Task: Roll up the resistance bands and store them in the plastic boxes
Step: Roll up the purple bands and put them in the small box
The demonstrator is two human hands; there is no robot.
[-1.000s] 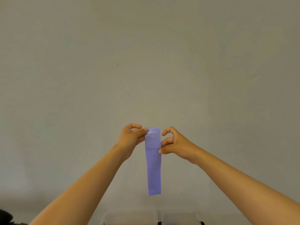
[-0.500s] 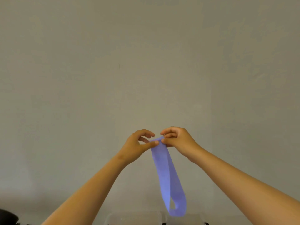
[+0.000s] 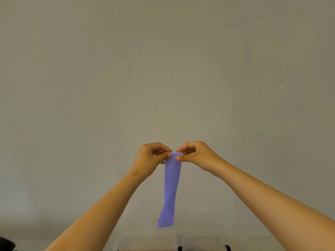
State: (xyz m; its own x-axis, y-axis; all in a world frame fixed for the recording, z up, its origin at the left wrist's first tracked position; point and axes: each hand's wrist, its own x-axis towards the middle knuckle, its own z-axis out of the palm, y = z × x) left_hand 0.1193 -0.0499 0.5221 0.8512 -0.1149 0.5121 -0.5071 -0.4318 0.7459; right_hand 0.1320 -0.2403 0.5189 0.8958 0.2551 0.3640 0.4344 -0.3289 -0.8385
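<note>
A purple resistance band hangs straight down in the air in front of a plain wall. My left hand pinches its top left corner between thumb and fingers. My right hand pinches the top right corner the same way. The band's lower end twists slightly to the left. Two clear plastic boxes sit side by side at the bottom edge of the view, the left box and the right box, directly below the band. What the boxes hold cannot be made out.
A bare grey wall fills most of the view. A dark object shows at the bottom left corner. Another dark thing lies by the right box's corner.
Half a second ago the band hung open as a loop swinging to the right; now it hangs flat and straight. Both hands have shifted their pinch at the top edge.
</note>
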